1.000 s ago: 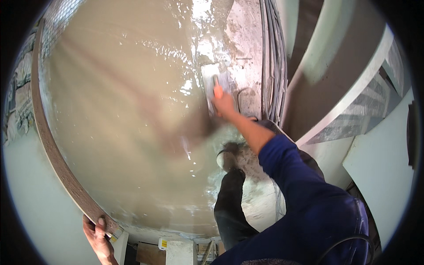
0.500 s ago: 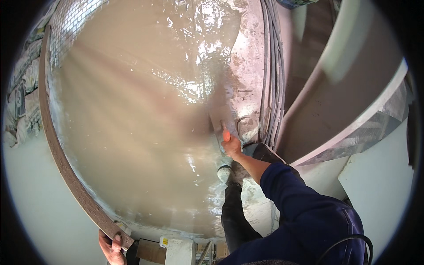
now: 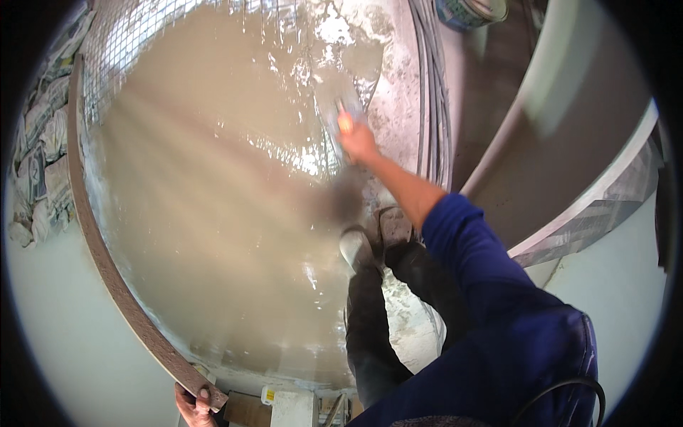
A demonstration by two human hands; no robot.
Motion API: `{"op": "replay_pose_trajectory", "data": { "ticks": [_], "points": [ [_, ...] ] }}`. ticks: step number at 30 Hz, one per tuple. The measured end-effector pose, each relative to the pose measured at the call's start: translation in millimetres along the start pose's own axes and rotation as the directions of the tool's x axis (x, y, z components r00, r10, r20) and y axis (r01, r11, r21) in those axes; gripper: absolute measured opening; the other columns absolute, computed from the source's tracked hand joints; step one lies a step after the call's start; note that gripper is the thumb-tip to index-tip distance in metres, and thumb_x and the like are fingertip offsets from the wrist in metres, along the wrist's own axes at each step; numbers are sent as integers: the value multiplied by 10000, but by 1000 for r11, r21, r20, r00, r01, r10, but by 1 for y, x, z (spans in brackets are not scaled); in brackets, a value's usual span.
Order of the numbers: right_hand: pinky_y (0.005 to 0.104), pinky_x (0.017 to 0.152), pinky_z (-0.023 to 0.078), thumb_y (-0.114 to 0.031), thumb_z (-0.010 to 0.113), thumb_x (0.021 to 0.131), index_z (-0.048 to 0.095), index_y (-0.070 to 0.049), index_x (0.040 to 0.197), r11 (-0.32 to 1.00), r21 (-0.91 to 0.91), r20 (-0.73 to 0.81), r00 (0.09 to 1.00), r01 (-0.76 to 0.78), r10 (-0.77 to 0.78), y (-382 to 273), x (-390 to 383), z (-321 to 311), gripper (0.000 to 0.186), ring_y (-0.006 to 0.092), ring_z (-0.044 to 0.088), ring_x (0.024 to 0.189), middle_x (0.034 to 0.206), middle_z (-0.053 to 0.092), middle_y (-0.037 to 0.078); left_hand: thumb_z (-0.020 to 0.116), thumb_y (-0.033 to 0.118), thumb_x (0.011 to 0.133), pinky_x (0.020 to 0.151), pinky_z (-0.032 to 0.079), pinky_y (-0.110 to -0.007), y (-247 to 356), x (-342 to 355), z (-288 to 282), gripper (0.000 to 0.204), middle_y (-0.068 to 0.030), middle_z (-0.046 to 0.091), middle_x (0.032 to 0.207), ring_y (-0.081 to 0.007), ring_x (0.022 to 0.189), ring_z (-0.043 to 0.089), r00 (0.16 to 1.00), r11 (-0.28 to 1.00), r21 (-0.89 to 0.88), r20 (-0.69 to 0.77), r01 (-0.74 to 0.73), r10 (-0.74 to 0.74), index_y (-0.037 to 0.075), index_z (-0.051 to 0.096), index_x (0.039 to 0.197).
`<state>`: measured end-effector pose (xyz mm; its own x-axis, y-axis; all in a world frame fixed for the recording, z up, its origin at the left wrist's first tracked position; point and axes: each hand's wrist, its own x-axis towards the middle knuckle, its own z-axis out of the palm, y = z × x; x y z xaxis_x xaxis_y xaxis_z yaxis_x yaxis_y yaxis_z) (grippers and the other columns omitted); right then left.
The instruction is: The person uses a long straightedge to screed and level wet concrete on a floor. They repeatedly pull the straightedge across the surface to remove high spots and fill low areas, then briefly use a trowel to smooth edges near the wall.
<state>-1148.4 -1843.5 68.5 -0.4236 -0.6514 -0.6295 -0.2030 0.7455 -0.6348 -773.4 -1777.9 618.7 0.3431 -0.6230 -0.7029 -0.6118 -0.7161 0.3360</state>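
My right hand is stretched far forward and grips the orange handle of a trowel, whose blade lies on wet grey-brown concrete. The slab of smooth wet concrete fills most of the view, with wire mesh showing at its far left corner. My left hand holds the near end of the rusty metal form edge at the bottom of the view. My boots stand at the slab's right side.
A rough, drier concrete strip and cables run along the right of the slab. A bucket stands at the top right. Crumpled sacks lie at the left. A small yellow-and-white box sits below the slab.
My right hand drew the trowel back toward me, then pushed it forward and up the slab's right side. The left hand has stayed on the form edge.
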Motion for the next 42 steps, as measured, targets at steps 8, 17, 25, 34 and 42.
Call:
{"op": "replay_pose_trajectory", "data": {
  "ticks": [8, 17, 25, 34, 42],
  "points": [
    [483, 881, 504, -275, 695, 772, 640, 11, 1089, 962, -149, 80, 967, -230, 243, 111, -139, -54, 431, 427, 650, 1024, 1033, 681, 270, 772, 257, 878, 544, 428, -255, -15, 10, -4, 520, -40, 590, 903, -119, 676, 522, 997, 985, -173, 70, 25, -13, -5, 497, 1233],
    [483, 801, 547, -321, 704, 755, 682, 41, 953, 952, -260, -46, 986, -164, 157, -21, 66, -24, 413, 412, 692, 933, 970, 699, 279, 863, 299, 790, 561, 502, -260, -38, 23, 0, 722, -96, 630, 991, -157, 757, 612, 1000, 984, -180, -26, -8, 3, -31, 485, 1310],
    [452, 790, 543, -344, 696, 778, 703, -7, 932, 951, -307, 56, 997, -41, 61, -143, 112, -66, 370, 355, 703, 923, 963, 715, 233, 834, 156, 819, 613, 454, -287, -43, 26, -8, 585, -43, 589, 915, -142, 742, 539, 997, 950, -305, 67, 65, -47, -27, 484, 1249],
    [480, 914, 505, -284, 706, 706, 671, -73, 1125, 813, -523, -59, 963, -254, 263, 64, -36, -150, 470, 398, 653, 1059, 1088, 693, 233, 821, 276, 829, 914, 471, -397, -36, 30, -8, 777, -202, 580, 1201, -277, 1032, 563, 989, 986, -80, 41, 147, -144, -65, 398, 1385],
    [455, 849, 545, -345, 693, 749, 681, -4, 1050, 850, -520, 29, 993, -85, 117, -76, 149, -95, 455, 376, 694, 972, 1015, 713, 237, 838, 306, 818, 917, 474, -393, -50, 38, -2, 830, -214, 571, 1236, -283, 1077, 553, 973, 967, -107, 33, 232, -229, -85, 389, 1396]
  ]
}}
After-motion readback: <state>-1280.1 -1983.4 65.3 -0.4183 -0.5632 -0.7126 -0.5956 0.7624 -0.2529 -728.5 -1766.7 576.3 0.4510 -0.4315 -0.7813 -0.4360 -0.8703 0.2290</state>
